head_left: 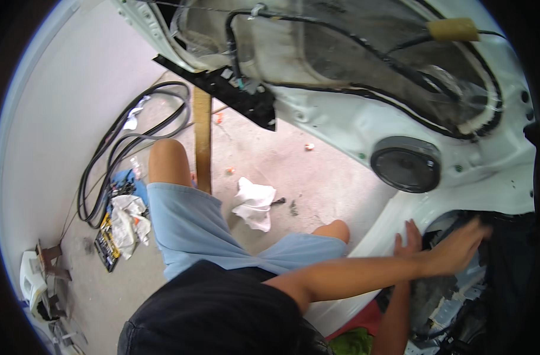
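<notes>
My left arm crosses above my right one toward the right side. My left hand [456,251] is over the opening in the car's body, near dark trim [509,254]; its fingertips are smeared by motion, so I cannot tell whether it grips anything. Lower and nearer the middle, my right hand [408,239] is at the inner edge of the white door sill [373,239], fingers stretched out and apart. Beneath my hands, bare metal brackets [447,313] and dark parts show inside the car.
The stripped door [335,115] spans the top, with a round speaker [406,165] and a cable [317,22]. A wooden post [203,142], coiled black rubber strip [95,160], white cloth [255,204] and tool set [107,245] are around my legs. Green cloth [351,342] lies by the sill.
</notes>
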`<action>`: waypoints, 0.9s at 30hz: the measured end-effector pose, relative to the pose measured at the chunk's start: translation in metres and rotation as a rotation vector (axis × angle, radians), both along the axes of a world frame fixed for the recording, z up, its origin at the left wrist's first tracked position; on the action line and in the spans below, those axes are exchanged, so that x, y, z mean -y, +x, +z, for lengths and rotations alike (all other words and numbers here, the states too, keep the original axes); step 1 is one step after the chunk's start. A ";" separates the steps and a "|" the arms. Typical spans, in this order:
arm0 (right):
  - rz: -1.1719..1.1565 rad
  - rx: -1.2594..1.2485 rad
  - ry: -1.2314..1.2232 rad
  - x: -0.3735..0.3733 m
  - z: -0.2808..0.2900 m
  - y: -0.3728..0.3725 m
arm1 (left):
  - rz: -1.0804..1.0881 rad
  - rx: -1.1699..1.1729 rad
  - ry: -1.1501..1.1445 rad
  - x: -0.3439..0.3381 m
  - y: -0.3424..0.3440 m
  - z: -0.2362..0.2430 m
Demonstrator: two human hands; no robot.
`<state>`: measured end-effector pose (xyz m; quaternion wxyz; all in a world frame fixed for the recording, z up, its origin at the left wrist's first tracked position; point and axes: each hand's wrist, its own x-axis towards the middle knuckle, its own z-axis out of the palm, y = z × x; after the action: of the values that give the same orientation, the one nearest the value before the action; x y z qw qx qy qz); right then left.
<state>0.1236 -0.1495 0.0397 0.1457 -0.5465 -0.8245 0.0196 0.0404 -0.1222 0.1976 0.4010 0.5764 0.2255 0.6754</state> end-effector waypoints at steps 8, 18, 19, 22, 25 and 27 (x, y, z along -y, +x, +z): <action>-0.064 -0.048 -0.117 -0.001 -0.017 0.014 | 0.087 -0.626 -0.889 0.149 -0.258 -0.210; 0.116 0.348 0.023 0.047 0.073 -0.068 | 0.631 -0.405 -0.721 0.156 -0.389 -0.175; 0.134 0.399 0.041 0.049 0.076 -0.073 | 0.622 -0.396 -0.699 0.163 -0.389 -0.167; 0.163 0.476 0.070 0.049 0.072 -0.072 | 0.578 -0.461 -0.622 0.181 -0.391 -0.138; 0.238 0.513 0.173 0.043 0.054 -0.052 | 0.585 -0.499 -0.441 0.202 -0.391 -0.102; 0.128 0.620 0.119 0.041 0.037 -0.034 | 0.639 -0.544 -0.329 0.220 -0.394 -0.076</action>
<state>0.0893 -0.1908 0.0771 -0.0823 -0.4641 -0.8620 -0.1867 -0.3534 -0.3419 0.1216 0.1849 0.5631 0.5935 0.5445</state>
